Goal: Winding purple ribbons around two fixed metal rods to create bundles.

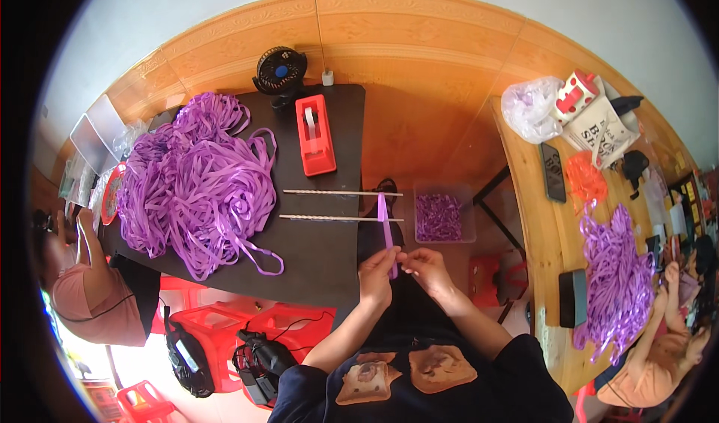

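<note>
My left hand (377, 272) and my right hand (423, 264) meet in front of my chest, both pinching the near end of a purple ribbon strip (385, 224). The strip runs away from me, up over two thin rods (341, 205) that stick out past the right edge of the dark table (314, 258). A large heap of purple ribbon (196, 177) covers the left half of that table. A clear box of purple pieces (440, 215) sits beyond my hands, lower down.
A red tape dispenser (314, 134) and a small black fan (280, 70) stand on the dark table. Another person (86, 288) sits at left. A wooden table (547, 243) at right holds a phone, bags, more purple ribbon (616, 277) and another person's hands. Red stools (217, 325) stand below.
</note>
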### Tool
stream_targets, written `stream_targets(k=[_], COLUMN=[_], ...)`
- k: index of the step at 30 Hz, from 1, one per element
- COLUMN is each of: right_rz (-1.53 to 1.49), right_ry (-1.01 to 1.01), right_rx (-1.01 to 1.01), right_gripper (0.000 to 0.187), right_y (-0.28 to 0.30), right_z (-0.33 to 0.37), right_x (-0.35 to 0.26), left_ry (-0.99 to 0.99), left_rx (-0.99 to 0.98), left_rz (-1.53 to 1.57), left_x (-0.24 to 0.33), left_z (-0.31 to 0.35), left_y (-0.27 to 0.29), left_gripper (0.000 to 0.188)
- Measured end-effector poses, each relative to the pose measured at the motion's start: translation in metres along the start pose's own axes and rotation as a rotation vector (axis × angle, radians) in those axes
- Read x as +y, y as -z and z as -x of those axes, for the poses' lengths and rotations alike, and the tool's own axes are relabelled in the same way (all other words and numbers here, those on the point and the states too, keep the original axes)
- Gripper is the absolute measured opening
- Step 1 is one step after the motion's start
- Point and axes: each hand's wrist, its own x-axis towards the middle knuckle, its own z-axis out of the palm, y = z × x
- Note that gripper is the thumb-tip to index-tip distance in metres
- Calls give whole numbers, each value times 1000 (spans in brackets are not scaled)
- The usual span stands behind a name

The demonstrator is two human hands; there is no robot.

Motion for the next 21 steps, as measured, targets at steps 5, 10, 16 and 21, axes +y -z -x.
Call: stream_targets(k=[5,10,16,21], right_rz=[244,409,46,67], right_ry=[383,524,197,166], right_rx=[165,-16,-214,-292], right_gripper=[6,9,13,12], right_y=[-14,-32,-35,-40], right_z=[40,61,67,72], right_x=[-19,-15,4,4], left_ry=[155,217,271,274], left_rx=[-33,-42,-58,-92], left_rz=[91,103,112,135], left_x=[14,20,19,27], left_z=[20,21,21,27], left_y=[5,9,11,11], left_gripper=[19,17,20,22])
